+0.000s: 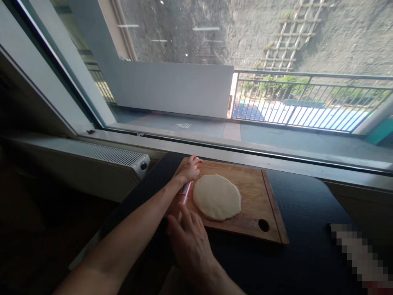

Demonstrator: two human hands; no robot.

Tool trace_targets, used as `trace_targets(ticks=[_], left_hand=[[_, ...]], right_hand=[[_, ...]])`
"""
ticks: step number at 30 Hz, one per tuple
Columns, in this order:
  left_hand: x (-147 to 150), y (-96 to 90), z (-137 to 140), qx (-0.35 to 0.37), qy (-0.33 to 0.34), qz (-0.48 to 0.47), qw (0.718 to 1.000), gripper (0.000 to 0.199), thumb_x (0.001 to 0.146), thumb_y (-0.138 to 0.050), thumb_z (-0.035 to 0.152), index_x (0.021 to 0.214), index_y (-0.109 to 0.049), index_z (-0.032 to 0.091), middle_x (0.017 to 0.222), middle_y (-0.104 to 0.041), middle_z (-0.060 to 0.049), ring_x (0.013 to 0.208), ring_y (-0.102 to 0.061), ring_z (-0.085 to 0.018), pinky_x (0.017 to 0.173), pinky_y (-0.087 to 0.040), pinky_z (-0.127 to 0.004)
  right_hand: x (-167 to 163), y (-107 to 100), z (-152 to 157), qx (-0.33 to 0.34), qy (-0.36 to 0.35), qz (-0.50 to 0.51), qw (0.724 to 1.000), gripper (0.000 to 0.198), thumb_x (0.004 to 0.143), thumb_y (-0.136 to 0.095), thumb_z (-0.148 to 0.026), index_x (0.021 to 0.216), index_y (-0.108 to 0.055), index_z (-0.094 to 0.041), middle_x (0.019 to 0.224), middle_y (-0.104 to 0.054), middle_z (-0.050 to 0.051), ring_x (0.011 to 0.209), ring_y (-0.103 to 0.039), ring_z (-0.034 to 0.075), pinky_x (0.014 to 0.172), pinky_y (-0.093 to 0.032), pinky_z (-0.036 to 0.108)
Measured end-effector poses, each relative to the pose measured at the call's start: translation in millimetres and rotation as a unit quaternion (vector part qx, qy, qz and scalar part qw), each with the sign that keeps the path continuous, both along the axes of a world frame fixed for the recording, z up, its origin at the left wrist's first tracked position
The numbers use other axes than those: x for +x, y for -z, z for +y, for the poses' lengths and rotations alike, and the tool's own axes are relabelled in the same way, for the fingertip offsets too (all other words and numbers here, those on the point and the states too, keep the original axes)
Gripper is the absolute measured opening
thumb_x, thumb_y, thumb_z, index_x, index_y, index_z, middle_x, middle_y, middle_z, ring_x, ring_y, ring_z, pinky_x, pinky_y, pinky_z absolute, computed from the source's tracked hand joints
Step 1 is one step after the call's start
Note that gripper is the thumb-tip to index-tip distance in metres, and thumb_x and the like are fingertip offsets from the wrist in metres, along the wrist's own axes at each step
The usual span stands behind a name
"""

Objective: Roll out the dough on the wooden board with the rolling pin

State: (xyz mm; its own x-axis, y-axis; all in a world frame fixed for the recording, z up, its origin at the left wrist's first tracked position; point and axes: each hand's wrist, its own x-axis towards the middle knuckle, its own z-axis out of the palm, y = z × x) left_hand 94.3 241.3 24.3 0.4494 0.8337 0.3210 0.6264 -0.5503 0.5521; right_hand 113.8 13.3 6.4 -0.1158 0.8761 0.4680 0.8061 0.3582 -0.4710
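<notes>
A flat, roughly round sheet of dough [217,197] lies on a wooden cutting board [250,180]. Just left of the dough is a rolling pin [185,193] with a red and white label, pointing away from me. My left hand [189,168] is at its far end, fingers bent over it near the board's back left corner. At the near end, my right hand [190,235] has its thumb and fingers around the pin. My hands hide both ends of the pin. Neither hand touches the dough.
The board rests on a dark table [302,200] and has a round hole near its front right corner. A window sill [245,157] runs behind the table, and a white radiator [123,157] stands to the left. A blurred-out object [357,254] lies at the right.
</notes>
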Motion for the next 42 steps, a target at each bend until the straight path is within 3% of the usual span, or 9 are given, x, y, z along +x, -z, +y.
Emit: trace_targets(ticks=[7,13,19,24,28,32,36,40,42], left_hand=[[26.9,-16.9,-8.1,0.031,-0.074,-0.09,0.993,0.046,0.073,-0.046,0.011,0.117,-0.055,0.019,0.125,-0.05,-0.005,0.119,-0.046,-0.017,0.105,-0.035,-0.03],[36.7,-3.1,-41.9,0.03,-0.125,-0.092,0.987,0.051,0.073,-0.046,0.01,0.123,-0.051,0.014,0.135,-0.044,-0.011,0.128,-0.036,-0.025,0.106,-0.033,-0.04],[16.8,-0.5,-66.0,0.113,0.015,0.122,0.986,0.035,0.087,-0.036,0.03,0.105,-0.065,0.023,0.128,-0.054,-0.005,0.132,-0.03,-0.027,0.109,-0.015,-0.051],[16.2,-11.8,-43.5,0.104,0.061,0.181,0.976,0.038,0.088,-0.031,0.028,0.105,-0.065,0.023,0.128,-0.055,-0.004,0.129,-0.036,-0.023,0.109,-0.02,-0.045],[4.5,-13.0,-43.0,0.119,0.029,0.181,0.976,0.04,0.09,-0.029,0.031,0.112,-0.061,0.021,0.127,-0.056,-0.005,0.127,-0.038,-0.022,0.109,-0.019,-0.045],[-23.7,-7.7,-83.7,0.15,-0.035,0.182,0.971,0.043,0.092,-0.027,0.039,0.116,-0.058,0.021,0.123,-0.059,-0.006,0.124,-0.042,-0.023,0.109,-0.017,-0.046],[-40.2,-5.0,-120.4,0.162,-0.054,0.199,0.965,0.045,0.092,-0.028,0.04,0.123,-0.053,0.018,0.122,-0.059,-0.009,0.121,-0.046,-0.023,0.109,-0.018,-0.045],[-35.1,-6.5,-103.8,0.163,-0.066,0.216,0.96,0.048,0.092,-0.027,0.045,0.123,-0.053,0.021,0.13,-0.053,-0.008,0.127,-0.038,-0.025,0.108,-0.018,-0.05],[-25.7,-7.3,-81.9,0.155,-0.077,0.224,0.959,0.05,0.091,-0.026,0.047,0.124,-0.052,0.021,0.135,-0.048,-0.008,0.131,-0.032,-0.026,0.108,-0.019,-0.049]], right_hand=[[31.1,-0.6,-22.4,-0.003,0.037,-0.03,0.999,0.028,0.078,-0.05,-0.006,0.101,-0.056,-0.021,0.148,-0.022,0.005,0.116,-0.043,0.023,0.093,-0.044,0.038],[86.0,-7.3,-53.3,-0.011,0.053,-0.058,0.997,0.028,0.08,-0.044,-0.004,0.098,-0.056,-0.022,0.143,-0.033,0.003,0.117,-0.042,0.022,0.095,-0.043,0.037],[135.7,-17.5,-69.4,-0.033,0.136,-0.078,0.987,0.027,0.082,-0.04,-0.004,0.094,-0.056,-0.023,0.128,-0.047,0.004,0.105,-0.049,0.021,0.089,-0.042,0.039],[104.1,-22.1,-49.4,-0.065,0.161,-0.1,0.98,0.042,0.085,-0.042,-0.014,0.126,-0.044,-0.024,0.112,-0.055,0.007,0.095,-0.053,0.021,0.086,-0.043,0.037],[116.0,-21.3,-23.5,-0.067,0.176,-0.139,0.972,0.045,0.091,-0.036,-0.021,0.136,-0.036,-0.021,0.123,-0.053,0.008,0.116,-0.044,0.023,0.101,-0.03,0.042],[162.9,-28.9,28.9,-0.11,0.196,-0.169,0.96,0.045,0.094,-0.028,-0.031,0.134,-0.039,-0.014,0.135,-0.045,0.011,0.131,-0.028,0.025,0.106,-0.018,0.044],[170.8,-37.3,84.9,-0.116,0.181,-0.17,0.962,0.039,0.094,-0.027,-0.032,0.119,-0.053,-0.017,0.127,-0.054,0.008,0.129,-0.032,0.021,0.104,-0.02,0.04],[135.7,-28.8,76.0,-0.052,0.227,-0.146,0.961,0.039,0.096,-0.026,-0.03,0.088,-0.063,-0.02,0.098,-0.066,0.005,0.104,-0.053,0.018,0.106,-0.015,0.04],[116.8,-18.2,50.7,-0.017,0.253,-0.132,0.958,0.037,0.095,-0.026,-0.029,0.095,-0.062,-0.019,0.102,-0.065,0.006,0.102,-0.054,0.017,0.107,-0.013,0.039]])
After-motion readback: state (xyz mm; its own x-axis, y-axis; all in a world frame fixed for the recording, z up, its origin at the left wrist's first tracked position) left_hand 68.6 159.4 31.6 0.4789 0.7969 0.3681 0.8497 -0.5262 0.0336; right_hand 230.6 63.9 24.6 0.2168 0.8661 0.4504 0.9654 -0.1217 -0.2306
